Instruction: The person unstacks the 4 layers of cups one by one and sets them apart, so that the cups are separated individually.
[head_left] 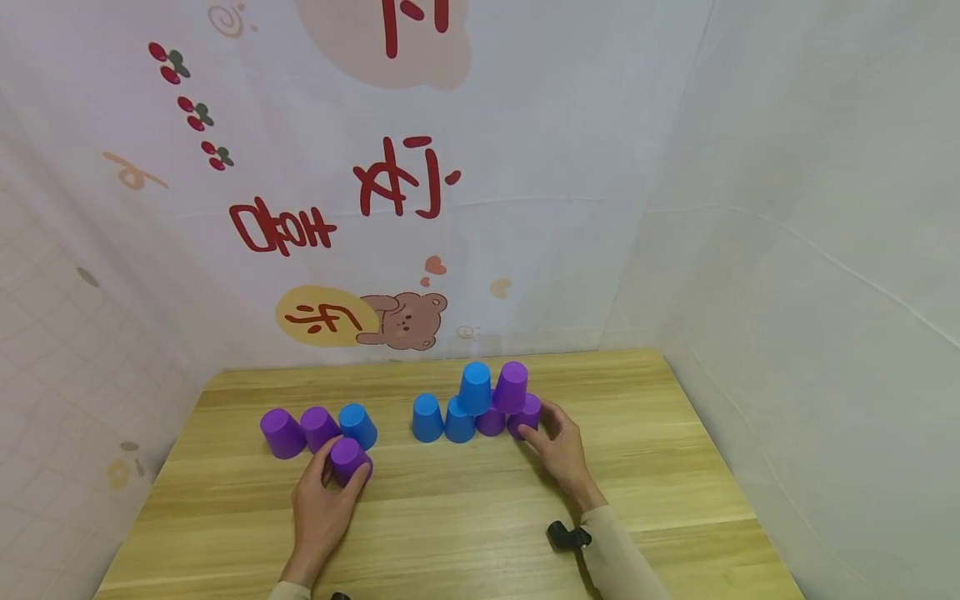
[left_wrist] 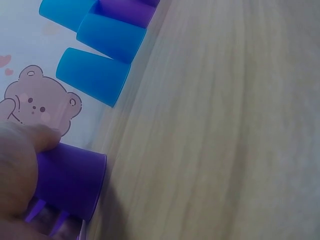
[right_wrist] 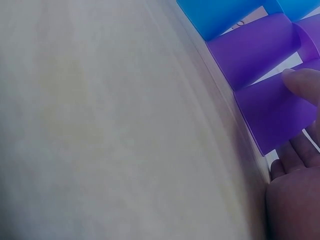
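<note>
My left hand (head_left: 321, 507) holds an upside-down purple cup (head_left: 348, 457) between thumb and fingers, in front of a short row. That row has two purple cups, the outer one (head_left: 282, 433) at far left, and a blue cup (head_left: 357, 426). With thumb and fingers around its sides, my right hand (head_left: 564, 454) grips the rightmost purple cup (right_wrist: 275, 110) of a larger group. Beside it in the bottom row stand another purple cup (right_wrist: 255, 50) and two blue ones, the left one (head_left: 427, 418) at the end. A blue cup (head_left: 476, 387) and a purple cup (head_left: 512, 387) sit on top.
The wooden table (head_left: 450, 525) reaches back to a printed white curtain (head_left: 525, 233) with a bear drawing. Pale cloth walls (head_left: 810, 333) stand on both sides. A black wrist device (head_left: 567, 536) is at the right sleeve.
</note>
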